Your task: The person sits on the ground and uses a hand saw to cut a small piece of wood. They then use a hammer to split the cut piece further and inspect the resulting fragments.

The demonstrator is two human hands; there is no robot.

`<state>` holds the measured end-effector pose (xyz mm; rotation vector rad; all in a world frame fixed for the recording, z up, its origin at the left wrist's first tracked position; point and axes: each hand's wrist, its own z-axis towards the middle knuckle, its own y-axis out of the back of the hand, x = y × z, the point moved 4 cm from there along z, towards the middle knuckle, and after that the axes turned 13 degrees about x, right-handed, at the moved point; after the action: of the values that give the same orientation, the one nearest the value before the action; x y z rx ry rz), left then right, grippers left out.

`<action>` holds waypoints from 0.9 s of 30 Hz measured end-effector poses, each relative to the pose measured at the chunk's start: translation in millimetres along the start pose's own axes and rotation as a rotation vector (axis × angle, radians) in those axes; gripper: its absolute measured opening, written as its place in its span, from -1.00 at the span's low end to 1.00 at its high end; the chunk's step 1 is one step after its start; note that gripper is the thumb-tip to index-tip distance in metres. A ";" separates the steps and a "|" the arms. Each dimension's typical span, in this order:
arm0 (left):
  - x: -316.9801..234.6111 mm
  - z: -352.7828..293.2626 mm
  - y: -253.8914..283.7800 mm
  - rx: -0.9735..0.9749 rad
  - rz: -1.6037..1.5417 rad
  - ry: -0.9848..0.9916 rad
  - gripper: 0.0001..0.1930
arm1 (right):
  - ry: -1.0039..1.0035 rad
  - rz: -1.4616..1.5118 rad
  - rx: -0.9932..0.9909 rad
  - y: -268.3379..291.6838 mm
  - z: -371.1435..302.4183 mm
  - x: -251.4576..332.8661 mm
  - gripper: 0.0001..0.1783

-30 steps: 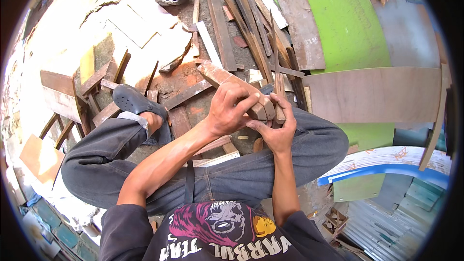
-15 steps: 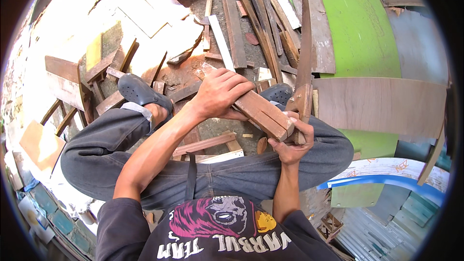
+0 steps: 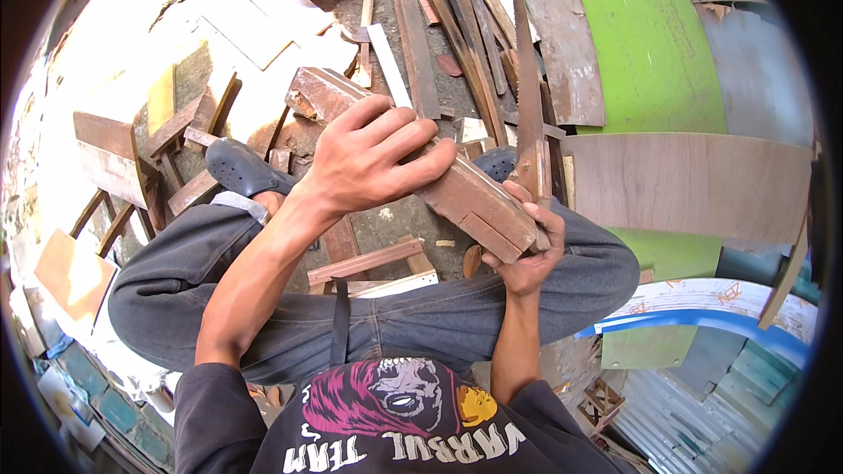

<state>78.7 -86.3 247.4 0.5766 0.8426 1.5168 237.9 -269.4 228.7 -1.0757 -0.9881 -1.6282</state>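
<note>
A thick reddish-brown wooden block (image 3: 479,211) lies slantwise above my lap, its far end pointing up and to the left. Over its middle, my left hand (image 3: 376,151) is closed with the fingers wrapped across the top. A thin cut line runs across the block close to its near right end. My right hand (image 3: 531,265) is closed at that end, touching the block and holding a handsaw (image 3: 529,96) with a wooden handle. The saw blade stands up, away from me. Part of the handle is hidden behind the block and fingers.
A small wooden frame (image 3: 378,265) lies between my legs. Long timber strips (image 3: 411,35) spread across the ground ahead. Wooden offcuts (image 3: 114,154) are piled on the left. At right are a green board (image 3: 659,53) and a brown plywood panel (image 3: 685,184).
The block has turned and lifted at its far end, showing more of that end. My left hand has shifted left with it. The saw blade has swung slightly left.
</note>
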 end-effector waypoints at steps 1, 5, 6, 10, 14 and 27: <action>-0.2 -0.2 -0.4 0.003 -0.006 -0.001 -0.73 | 0.016 0.039 -0.005 -0.8 0.4 0.0 -0.14; 9.2 -6.3 -9.0 0.162 -0.126 0.065 -0.56 | -0.038 0.048 -0.051 -3.1 6.2 -3.1 -0.23; 15.0 -8.0 -15.5 0.226 -0.187 0.112 -0.50 | -0.085 0.003 -0.080 -2.3 7.2 -3.0 -0.25; 47.8 -41.0 -49.3 0.522 -0.421 0.569 -0.32 | -0.356 -0.210 -0.081 3.8 28.5 -21.5 -0.42; 89.8 -114.5 -99.7 0.712 -0.495 0.970 -0.16 | -0.392 -0.521 0.074 -4.4 62.1 -55.2 -0.62; 57.6 -221.2 -168.6 0.899 -0.345 1.094 -0.12 | -0.442 -1.293 0.737 16.7 63.3 -269.9 -0.35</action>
<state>4.5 -70.2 -26.3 0.1377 2.3851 0.9921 320.2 -145.5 -5.8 -0.1772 -2.6669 -1.6245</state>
